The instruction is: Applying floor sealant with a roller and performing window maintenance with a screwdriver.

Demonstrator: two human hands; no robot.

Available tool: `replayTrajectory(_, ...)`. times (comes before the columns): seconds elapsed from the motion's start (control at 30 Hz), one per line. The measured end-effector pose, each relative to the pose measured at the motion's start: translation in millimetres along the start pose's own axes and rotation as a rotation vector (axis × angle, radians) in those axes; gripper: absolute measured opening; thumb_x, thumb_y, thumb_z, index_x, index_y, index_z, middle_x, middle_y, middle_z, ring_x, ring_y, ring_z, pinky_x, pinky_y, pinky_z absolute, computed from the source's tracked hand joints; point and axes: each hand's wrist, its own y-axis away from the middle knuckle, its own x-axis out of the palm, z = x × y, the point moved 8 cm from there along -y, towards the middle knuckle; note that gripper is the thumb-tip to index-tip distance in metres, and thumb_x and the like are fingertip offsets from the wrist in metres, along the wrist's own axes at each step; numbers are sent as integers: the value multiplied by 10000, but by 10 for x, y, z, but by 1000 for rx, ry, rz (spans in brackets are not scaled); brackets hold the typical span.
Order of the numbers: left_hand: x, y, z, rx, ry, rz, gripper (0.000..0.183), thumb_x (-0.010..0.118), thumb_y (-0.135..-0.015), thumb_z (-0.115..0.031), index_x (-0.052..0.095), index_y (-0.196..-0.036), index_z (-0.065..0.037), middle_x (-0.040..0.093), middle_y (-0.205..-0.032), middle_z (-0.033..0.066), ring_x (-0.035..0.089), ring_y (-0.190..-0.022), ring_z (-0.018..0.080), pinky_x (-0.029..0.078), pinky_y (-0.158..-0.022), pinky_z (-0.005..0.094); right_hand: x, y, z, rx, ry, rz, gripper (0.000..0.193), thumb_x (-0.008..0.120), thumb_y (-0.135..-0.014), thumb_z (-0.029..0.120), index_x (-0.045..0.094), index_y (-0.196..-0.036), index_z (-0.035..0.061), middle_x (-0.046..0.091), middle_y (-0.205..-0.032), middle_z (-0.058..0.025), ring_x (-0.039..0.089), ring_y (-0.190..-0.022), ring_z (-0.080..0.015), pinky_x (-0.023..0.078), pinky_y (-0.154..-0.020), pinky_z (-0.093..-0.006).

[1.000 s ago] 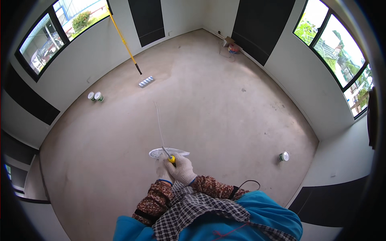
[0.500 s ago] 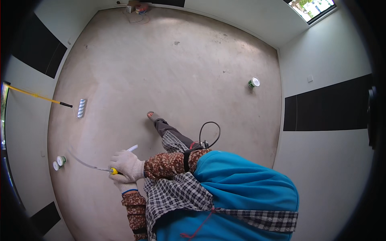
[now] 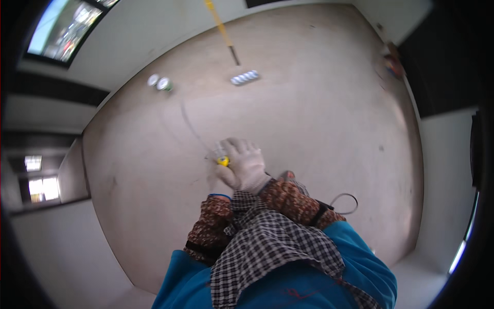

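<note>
Both my hands wear off-white knit gloves and are close together in front of my body. My left hand (image 3: pixel 222 180) is closed around the lower end of a thin grey rod with a yellow piece (image 3: pixel 223 160), its thumb next to the yellow part. From there the thin shaft runs up and left over the floor, blurred toward its tip. My right hand (image 3: pixel 248 164) lies against the left one, its fingers curved over the same tool. The tool's exact kind does not show, and its near end is hidden by the gloves.
A striped paint roller (image 3: pixel 244 77) on a yellow pole (image 3: pixel 218 24) rests ahead. Two white-lidded paint cans (image 3: pixel 164 84) stand near the far left wall. A reddish object (image 3: pixel 394 67), blurred, lies by the right wall. My bare foot (image 3: pixel 289 175) shows beyond the apron.
My view has turned left, so the roller and the two cans now appear farther ahead. The hands now sit nearer the middle, still together on the rod. The lone can at right has left view.
</note>
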Motion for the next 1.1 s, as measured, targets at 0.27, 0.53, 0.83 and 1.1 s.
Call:
replayTrajectory(0.27,-5817,2045,-5707,89,15,-848,353,506,-951,-439,462,-952,-88,554,-759,72,516,-469,171,453,-402,309,2564,-1412,5900,-221,-88,8,492,661,-843,287,544,-1236,15,569,-1189,-198,536,-1080,-383,420,-939,-483)
replayTrajectory(0.53,-5886,2158,-5899,75,-186,-1093,367,478,-952,-420,474,-999,-57,557,-753,90,506,-437,172,409,-364,307,1511,-2601,4339,-231,310,-56,388,653,-855,288,586,-1164,63,612,-1057,-145,574,-996,-338,438,-854,-459)
replayTrajectory(0.83,-4341,2547,-4587,6,-229,-1104,418,510,-927,-401,494,-1039,2,592,-762,123,532,-468,201,410,-365,320,-1496,-2453,1316,111,835,-69,348,676,-809,302,605,-1076,89,640,-984,-124,604,-949,-316,458,-816,-446)
replayTrajectory(1.1,-4204,3314,-3498,-43,-210,-1136,417,479,-933,-443,516,-938,-27,525,-600,81,483,-376,197,392,-349,331,-3958,-1040,-181,611,1452,168,233,587,-880,242,621,-1097,164,652,-1049,-60,589,-1044,-244,395,-908,-435)
